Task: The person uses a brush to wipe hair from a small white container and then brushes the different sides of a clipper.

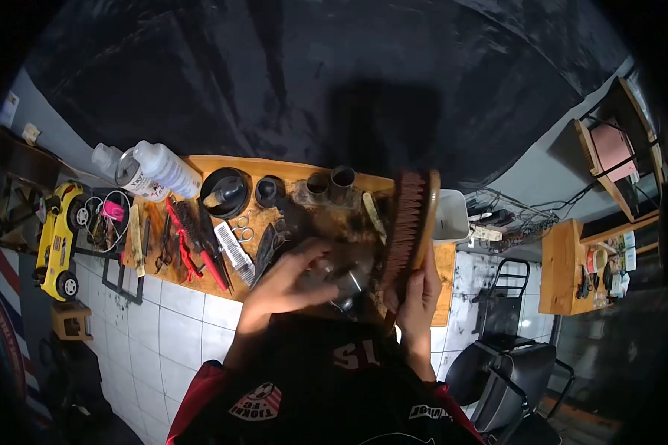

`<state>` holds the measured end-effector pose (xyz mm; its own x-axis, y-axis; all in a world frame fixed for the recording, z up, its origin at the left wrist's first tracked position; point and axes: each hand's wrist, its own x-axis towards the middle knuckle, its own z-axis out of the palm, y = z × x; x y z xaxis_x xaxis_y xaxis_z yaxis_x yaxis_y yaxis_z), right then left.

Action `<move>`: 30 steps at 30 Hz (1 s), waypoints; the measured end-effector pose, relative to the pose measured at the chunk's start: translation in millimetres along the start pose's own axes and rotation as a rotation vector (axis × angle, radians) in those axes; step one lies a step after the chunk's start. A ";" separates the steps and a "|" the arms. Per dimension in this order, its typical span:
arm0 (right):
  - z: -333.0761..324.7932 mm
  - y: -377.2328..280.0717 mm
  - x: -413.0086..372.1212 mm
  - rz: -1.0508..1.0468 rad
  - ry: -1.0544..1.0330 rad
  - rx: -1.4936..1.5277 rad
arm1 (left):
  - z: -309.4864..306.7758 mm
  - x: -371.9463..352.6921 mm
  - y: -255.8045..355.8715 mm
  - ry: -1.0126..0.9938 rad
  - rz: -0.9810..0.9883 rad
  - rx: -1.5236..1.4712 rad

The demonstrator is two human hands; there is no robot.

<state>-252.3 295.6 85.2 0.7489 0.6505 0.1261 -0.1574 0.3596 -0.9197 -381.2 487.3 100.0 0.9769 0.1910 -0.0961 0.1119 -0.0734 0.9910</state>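
Note:
A large brush (408,230) with reddish-brown bristles and a wooden back stands tilted over the right part of the wooden table (444,297). Its lower end is in my right hand (419,293), with the fingers wrapped round it. My left hand (293,278) is over the table's front edge, closed round a smeared, shiny thing that I cannot make out. A white comb (234,251), scissors (242,228) and a black bowl (224,193) lie left of the hands. Dark cups (342,178) stand behind them.
Two bottles (167,169) stand at the table's back left, near red-handled tools (214,259). A white bin (450,215) is at the right end. Beyond are a yellow toy car (56,241), a black chair (508,382) and a wooden cabinet (560,267).

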 end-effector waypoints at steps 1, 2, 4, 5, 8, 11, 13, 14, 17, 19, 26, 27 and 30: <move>-2.0 1.9 -2.1 -0.037 -0.012 -0.063 | -0.7 -0.9 -19.6 -0.004 -0.073 -0.218; -4.0 3.8 -4.2 -0.075 -0.022 -0.125 | 1.5 -1.9 -35.7 0.090 -0.074 -0.397; -2.0 2.2 -9.3 -0.122 -0.034 -0.298 | 10.2 4.2 -34.9 0.285 -0.072 -0.753; -4.7 6.2 -8.7 -0.226 -0.120 -0.446 | 8.2 4.9 -32.1 0.205 -0.009 -0.692; 5.0 -3.0 -5.3 -0.299 -0.359 -0.626 | 24.4 14.4 -5.2 0.292 0.178 -0.753; 5.8 11.7 -4.4 -0.357 -0.271 -0.835 | 28.6 17.3 -5.2 0.307 0.114 -0.734; 2.2 18.4 -6.8 -0.364 -0.071 -0.967 | 25.3 7.9 -27.3 0.278 -0.013 -0.774; 1.2 16.9 -5.9 -0.308 -0.010 -0.949 | 25.0 9.1 -29.9 0.259 0.022 -0.758; -0.3 7.3 -7.2 -0.136 0.123 -0.848 | 26.6 8.2 -22.5 0.203 0.096 -0.756; -2.1 4.5 -9.1 -0.171 0.003 -0.768 | 27.6 8.9 -27.2 0.198 0.100 -0.848; -0.4 11.6 -13.4 -0.192 -0.126 -0.930 | 21.6 4.3 -34.0 0.275 0.048 -0.775; 1.2 10.2 -9.9 -0.236 -0.041 -0.977 | 19.6 8.2 -34.1 0.238 0.198 -0.596; -2.0 9.1 -9.0 -0.172 0.030 -0.926 | 20.3 -2.6 -32.1 0.199 0.195 -0.569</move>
<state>-259.2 291.7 75.0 0.7326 0.6160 0.2895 0.5213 -0.2342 -0.8206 -383.6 469.3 66.6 0.9109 0.4087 0.0566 -0.2329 0.3960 0.8882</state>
